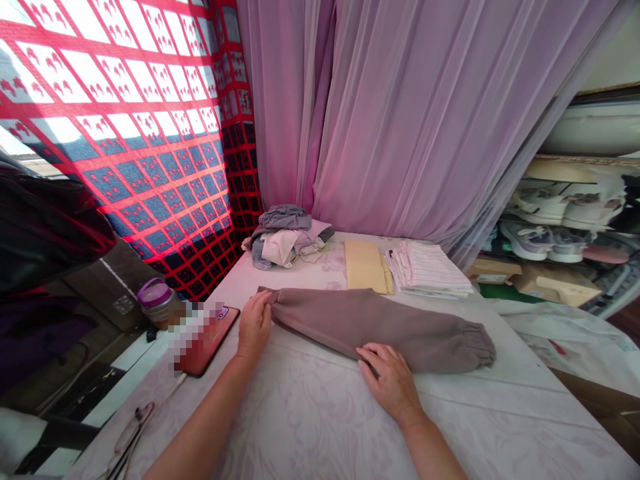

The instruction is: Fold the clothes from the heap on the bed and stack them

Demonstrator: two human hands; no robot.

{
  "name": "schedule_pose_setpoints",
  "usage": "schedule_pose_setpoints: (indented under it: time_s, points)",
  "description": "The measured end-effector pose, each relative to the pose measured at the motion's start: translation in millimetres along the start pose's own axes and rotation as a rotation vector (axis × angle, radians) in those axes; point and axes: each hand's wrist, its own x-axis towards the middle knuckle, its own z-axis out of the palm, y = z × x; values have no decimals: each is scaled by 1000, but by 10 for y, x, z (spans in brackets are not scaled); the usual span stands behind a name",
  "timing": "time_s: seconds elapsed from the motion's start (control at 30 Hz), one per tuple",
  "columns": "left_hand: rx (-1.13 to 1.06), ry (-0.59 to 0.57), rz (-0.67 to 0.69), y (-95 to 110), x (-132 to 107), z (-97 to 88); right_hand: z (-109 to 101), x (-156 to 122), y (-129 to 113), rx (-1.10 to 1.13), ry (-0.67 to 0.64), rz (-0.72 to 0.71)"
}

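A mauve-brown pair of sweatpants, folded lengthwise, lies across the pale floral-covered table. Its cuffed leg ends point right and its waist end points left. My left hand rests on the waist end, its fingers curled over the edge of the cloth. My right hand lies flat with fingers spread on the near edge of the pants at mid-length.
At the back lie a loose heap of grey and white clothes, a folded yellow cloth and a folded striped garment. A red phone, a purple-lidded jar and glasses sit left. Curtains hang behind; shoe shelves stand right.
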Motion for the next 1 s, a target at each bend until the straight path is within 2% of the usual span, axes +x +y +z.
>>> schedule_pose_setpoints:
  time_s: [0.07, 0.13, 0.23, 0.33, 0.5, 0.57, 0.7, 0.87, 1.0]
  points:
    - [81, -121, 189, 146, -36, 98, 3, -2, 4, -2, 5, -4]
    - [216, -231, 266, 298, -31, 193, 6, -4, 8, -2, 11, -7]
    - [386, -312, 273, 504, 33, 303, 11, -7, 17, -3, 5, -16]
    - [462, -372, 255, 622, 123, 382, 22, -11, 28, -7, 1, -23]
    - [483, -531, 211, 560, 180, 481, 38, -19, 39, -8, 5, -17]
    - [482, -541, 206, 498, 149, 515, 36, -18, 35, -8, 1, -13]
    - [475, -485, 206, 424, 78, 569, 22, -9, 20, -5, -8, -11]
    - [471, -435, 236, 402, 58, 600, 10, -5, 9, -5, 1, -18]
    - [479, -438, 225, 402, 62, 604, 4, -3, 5, -7, 11, -21]
